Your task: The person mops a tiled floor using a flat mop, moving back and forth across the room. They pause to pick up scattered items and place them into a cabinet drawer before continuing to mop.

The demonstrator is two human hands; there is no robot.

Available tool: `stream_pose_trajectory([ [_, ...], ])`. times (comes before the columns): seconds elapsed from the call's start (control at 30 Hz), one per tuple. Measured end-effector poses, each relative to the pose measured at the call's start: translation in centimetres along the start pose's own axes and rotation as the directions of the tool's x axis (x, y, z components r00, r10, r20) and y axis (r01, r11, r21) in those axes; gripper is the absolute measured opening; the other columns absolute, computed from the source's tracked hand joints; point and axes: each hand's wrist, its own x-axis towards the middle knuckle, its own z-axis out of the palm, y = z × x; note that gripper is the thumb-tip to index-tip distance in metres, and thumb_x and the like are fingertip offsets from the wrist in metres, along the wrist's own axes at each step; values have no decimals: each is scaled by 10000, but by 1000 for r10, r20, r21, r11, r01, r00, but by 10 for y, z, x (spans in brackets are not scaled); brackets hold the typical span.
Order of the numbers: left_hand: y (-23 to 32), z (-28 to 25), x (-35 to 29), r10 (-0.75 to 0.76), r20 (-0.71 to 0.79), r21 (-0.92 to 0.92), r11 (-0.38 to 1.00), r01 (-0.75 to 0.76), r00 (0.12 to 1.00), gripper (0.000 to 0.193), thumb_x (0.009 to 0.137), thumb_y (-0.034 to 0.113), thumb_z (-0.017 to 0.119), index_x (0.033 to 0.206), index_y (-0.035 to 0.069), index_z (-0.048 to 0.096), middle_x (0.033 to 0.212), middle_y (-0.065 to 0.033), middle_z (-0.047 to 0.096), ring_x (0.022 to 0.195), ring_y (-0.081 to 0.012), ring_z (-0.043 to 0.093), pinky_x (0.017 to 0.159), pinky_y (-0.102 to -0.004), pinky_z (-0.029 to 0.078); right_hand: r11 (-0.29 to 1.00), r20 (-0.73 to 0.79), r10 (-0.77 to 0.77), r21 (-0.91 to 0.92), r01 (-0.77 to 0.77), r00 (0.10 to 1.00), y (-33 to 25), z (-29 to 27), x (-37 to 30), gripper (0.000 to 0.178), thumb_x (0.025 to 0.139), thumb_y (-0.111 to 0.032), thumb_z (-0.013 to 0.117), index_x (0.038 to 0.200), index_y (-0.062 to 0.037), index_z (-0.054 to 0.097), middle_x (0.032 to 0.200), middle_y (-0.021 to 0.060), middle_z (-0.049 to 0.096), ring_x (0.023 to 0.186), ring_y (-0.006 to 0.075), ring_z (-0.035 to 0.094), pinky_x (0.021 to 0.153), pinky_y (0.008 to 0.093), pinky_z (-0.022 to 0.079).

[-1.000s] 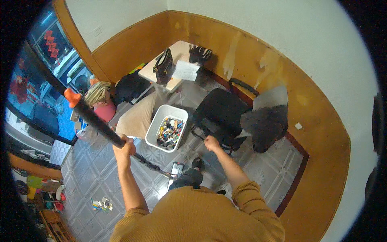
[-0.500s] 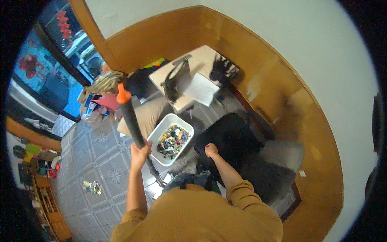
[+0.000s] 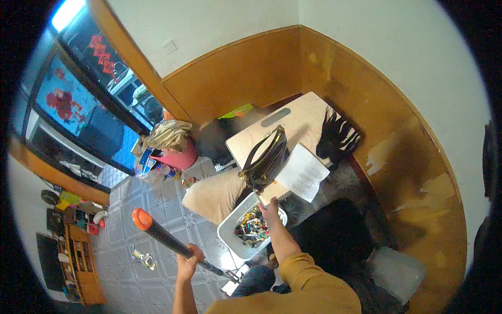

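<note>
My left hand grips a long black stick near its middle; the orange tip points up and to the left over the floor. My right hand reaches forward above a white bin full of small colourful toy pieces. It is at the near edge of the light table, just below a black handbag. A thin grey piece sticks out of its closed fingers. A white sheet of paper hangs over the table edge beside that hand.
A black spiky object lies on the table's right side. A black chair stands right of my arm and a beige cushion left of the bin. Wood-panelled walls close the corner. A small toy lies on the grey tiled floor.
My right hand left the black chair's back and moved forward over the bin to the table edge. My left hand and the stick dropped lower and to the left. The view swung toward the table.
</note>
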Motion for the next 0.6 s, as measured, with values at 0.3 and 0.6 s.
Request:
stream_pose_trajectory([
  [0.3,-27,23,117,-154,163,145,981,131,975,81,790,-13,541,718,20,523,662,-62,560,612,-157,551,598,-298,467,949,-238,-208,-285,136,949,-26,5,-25,522,919,-417,570,1305,-107,406,1227,100,517,911,283,610,492,372,573],
  [0.6,-64,27,166,-140,143,82,988,130,980,114,807,13,565,714,35,502,651,-59,544,580,-150,530,566,-286,451,703,-198,-465,-675,224,863,-142,-157,-22,432,879,-387,648,1132,-55,534,876,61,575,658,189,556,426,357,457],
])
